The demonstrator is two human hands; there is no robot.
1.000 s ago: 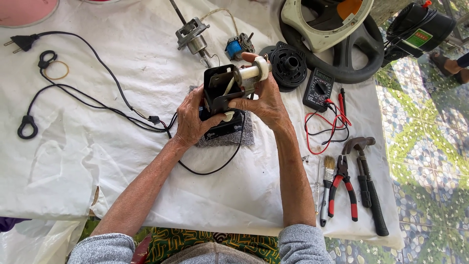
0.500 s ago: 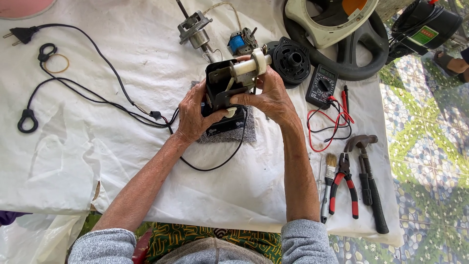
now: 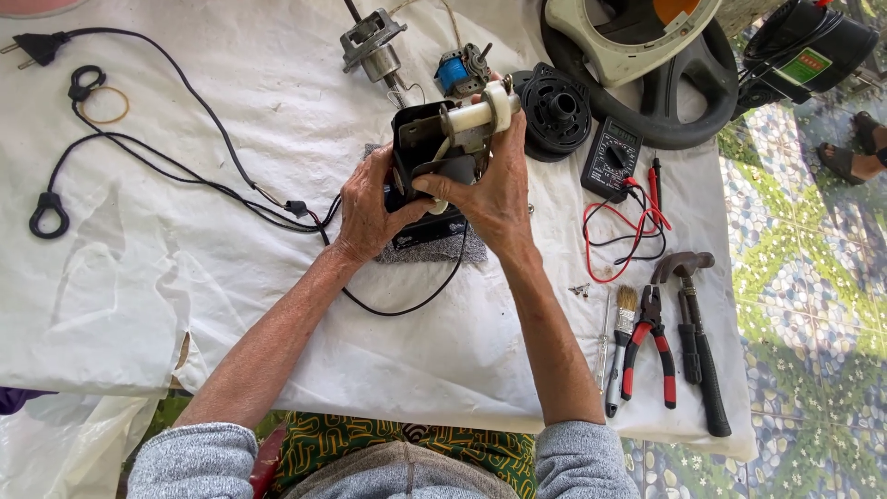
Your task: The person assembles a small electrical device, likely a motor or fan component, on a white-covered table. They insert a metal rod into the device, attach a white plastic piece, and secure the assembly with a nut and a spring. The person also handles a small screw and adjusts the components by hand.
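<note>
Both hands clamped on the black motor housing (image 3: 420,171) — left hand (image 3: 370,208) steadying, right hand (image 3: 490,189) fingers (image 3: 443,185) pinching the cream spindle part (image 3: 476,115); imo keep it upright w/ the black cord (image 3: 185,176) slack.

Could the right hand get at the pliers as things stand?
Probably yes, once it lets go: the right hand grips the black part with the left hand. The pliers lie uncovered on the cloth on its own side, beside the hammer.

Black motor housing (image 3: 420,148) with cream cylindrical part (image 3: 476,115), held above the white cloth.
Housing upright, slightly tilted, cream cylinder lying crosswise at its top; black cord trails from below; small grey pad underneath.
</note>
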